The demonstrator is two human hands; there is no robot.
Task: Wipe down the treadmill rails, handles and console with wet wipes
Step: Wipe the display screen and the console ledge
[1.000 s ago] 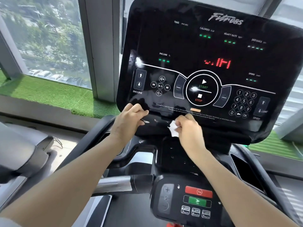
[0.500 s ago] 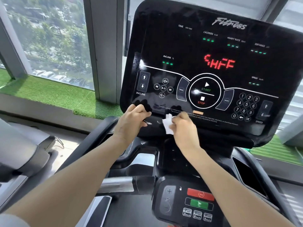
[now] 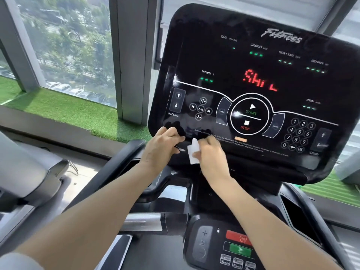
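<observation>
A big black console (image 3: 253,84) fills the upper right, with a round START and STOP ring (image 3: 250,114) in its middle, a number pad (image 3: 299,135) to the right and INCLINE arrow buttons (image 3: 176,100) at the left. Red letters (image 3: 260,80) glow above the ring, blurred and only partly readable. Behind the console stands a grey window post (image 3: 132,55), with a strip of green fake grass (image 3: 68,110) along the sill and treetops and parked cars beyond the glass. Below, a silver and black handle (image 3: 155,221) runs across, and a small control pad (image 3: 233,248) with 1 red and 1 green button sits low, cut off by the bottom edge. Part of a grey machine (image 3: 29,172) shows at the left.

The white wipe (image 3: 193,152) lies against the console's lower edge, left of the middle, between the 2 hands. The right hand (image 3: 211,152) pinches it, its fingers curled over the top while a corner hangs free below. The left hand (image 3: 162,145) is just beside it with curled fingers at the console's bottom lip; whether they grip the lip or something small and dark is hard to tell. The small print (image 3: 239,144) along the console's lower edge is too fine to read, and the hands cover part of it.
</observation>
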